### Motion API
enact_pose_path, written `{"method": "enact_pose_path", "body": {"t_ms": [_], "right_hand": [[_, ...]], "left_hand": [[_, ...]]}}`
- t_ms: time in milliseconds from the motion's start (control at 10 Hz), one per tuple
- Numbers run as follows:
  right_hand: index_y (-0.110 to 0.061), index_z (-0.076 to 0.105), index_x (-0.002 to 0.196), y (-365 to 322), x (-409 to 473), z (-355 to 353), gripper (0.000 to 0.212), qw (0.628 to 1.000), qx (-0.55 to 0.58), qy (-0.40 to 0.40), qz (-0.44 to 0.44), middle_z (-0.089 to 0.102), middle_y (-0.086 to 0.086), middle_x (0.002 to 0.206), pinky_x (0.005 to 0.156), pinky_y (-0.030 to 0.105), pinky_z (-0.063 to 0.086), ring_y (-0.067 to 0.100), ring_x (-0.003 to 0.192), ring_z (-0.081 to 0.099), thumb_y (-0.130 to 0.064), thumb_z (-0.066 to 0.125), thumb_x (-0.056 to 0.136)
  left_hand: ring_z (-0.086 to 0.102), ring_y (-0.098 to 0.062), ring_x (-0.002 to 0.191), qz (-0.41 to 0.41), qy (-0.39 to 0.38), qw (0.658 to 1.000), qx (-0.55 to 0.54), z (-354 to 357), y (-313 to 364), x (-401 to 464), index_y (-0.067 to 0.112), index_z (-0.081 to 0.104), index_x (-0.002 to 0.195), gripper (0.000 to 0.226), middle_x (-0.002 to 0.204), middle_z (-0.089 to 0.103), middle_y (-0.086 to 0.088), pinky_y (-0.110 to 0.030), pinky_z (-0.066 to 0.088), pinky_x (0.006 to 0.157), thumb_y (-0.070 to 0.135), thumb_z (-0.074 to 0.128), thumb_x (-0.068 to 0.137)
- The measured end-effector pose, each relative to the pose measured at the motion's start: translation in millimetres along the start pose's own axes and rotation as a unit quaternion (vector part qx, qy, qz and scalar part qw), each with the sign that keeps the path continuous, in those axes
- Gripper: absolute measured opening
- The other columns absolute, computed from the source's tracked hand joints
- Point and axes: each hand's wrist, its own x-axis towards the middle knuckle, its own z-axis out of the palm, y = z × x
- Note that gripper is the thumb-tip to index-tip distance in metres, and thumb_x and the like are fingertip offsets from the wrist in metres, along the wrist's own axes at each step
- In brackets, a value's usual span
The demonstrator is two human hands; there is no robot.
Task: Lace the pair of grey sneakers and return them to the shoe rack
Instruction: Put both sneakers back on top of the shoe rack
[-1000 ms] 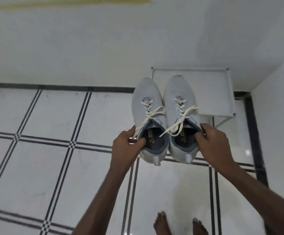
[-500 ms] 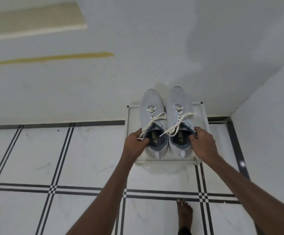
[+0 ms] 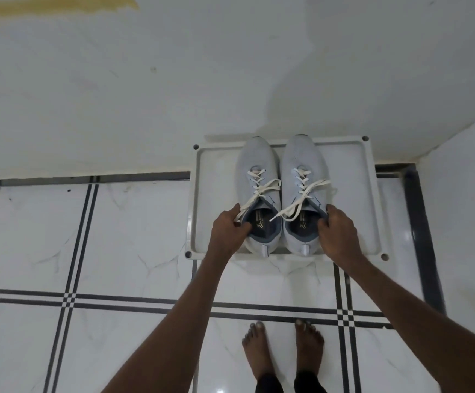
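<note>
Two light grey sneakers with white laces stand side by side, toes toward the wall, on the top shelf of the white shoe rack point(image 3: 352, 194). The left sneaker point(image 3: 256, 165) has its collar gripped by my left hand point(image 3: 227, 228), thumb inside the opening. My right hand point(image 3: 337, 231) grips the collar of the right sneaker point(image 3: 303, 160) the same way. Both pairs of laces are threaded and tied, with loose ends lying across the tongues. The heels reach the shelf's front rim.
The rack stands in a corner, against the white back wall point(image 3: 230, 80) and close to the right wall point(image 3: 463, 194). The floor point(image 3: 88, 251) is white tile with black lines. My bare feet point(image 3: 283, 353) stand just in front of the rack.
My hands carried both sneakers forward and down from above the floor onto the rack's top shelf. I stepped closer, so the rack now fills more of the view.
</note>
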Motion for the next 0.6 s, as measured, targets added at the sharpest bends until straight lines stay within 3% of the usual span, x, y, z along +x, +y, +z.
{"method": "enact_pose_path", "body": {"t_ms": [200,300,400,500,600], "right_hand": [[0.004,0.053,0.095,4,14,13,0.013,1.000,-0.016,-0.004,0.000,0.060,0.026,0.095,0.069,0.037,0.035,0.042,0.088,0.056,-0.006,0.047,0.091],[0.003,0.052,0.095,8,15,16,0.012,1.000,-0.011,-0.003,-0.002,0.060,0.026,0.095,0.067,0.036,0.032,0.042,0.088,0.056,-0.008,0.048,0.092],[0.001,0.052,0.095,7,16,13,0.016,1.000,-0.002,-0.026,0.009,0.060,0.024,0.095,0.068,0.036,0.034,0.042,0.090,0.057,-0.015,0.050,0.093],[0.000,0.056,0.106,0,16,4,0.030,1.000,-0.003,-0.016,0.026,0.064,0.023,0.100,0.076,0.041,0.043,0.043,0.095,0.060,-0.028,0.053,0.094],[0.000,0.054,0.122,-30,14,-23,0.044,0.999,0.007,0.033,0.020,0.065,0.023,0.111,0.087,0.043,0.046,0.040,0.105,0.060,-0.034,0.055,0.093]], "left_hand": [[0.064,-0.028,0.082,0.001,-0.023,1.000,0.020,5,-9,17,0.014,0.068,0.115,0.035,0.091,0.069,-0.014,-0.024,0.043,0.062,0.019,0.064,0.080],[0.064,-0.028,0.085,0.002,-0.030,0.999,0.015,8,-13,20,0.018,0.067,0.115,0.038,0.092,0.068,-0.015,-0.030,0.047,0.072,0.028,0.062,0.079],[0.062,-0.029,0.103,-0.011,-0.038,0.999,0.023,7,-9,15,0.020,0.059,0.130,0.047,0.109,0.064,-0.014,-0.032,0.046,0.083,0.035,0.064,0.086],[0.053,-0.031,0.123,-0.018,0.011,0.997,0.074,3,-2,7,0.011,0.045,0.145,0.067,0.133,0.054,-0.016,-0.036,0.043,0.097,0.045,0.062,0.091],[0.056,-0.026,0.121,0.053,0.081,0.992,0.082,-12,26,-2,0.013,0.051,0.142,0.060,0.133,0.057,-0.009,-0.031,0.044,0.093,0.043,0.062,0.091]]}}
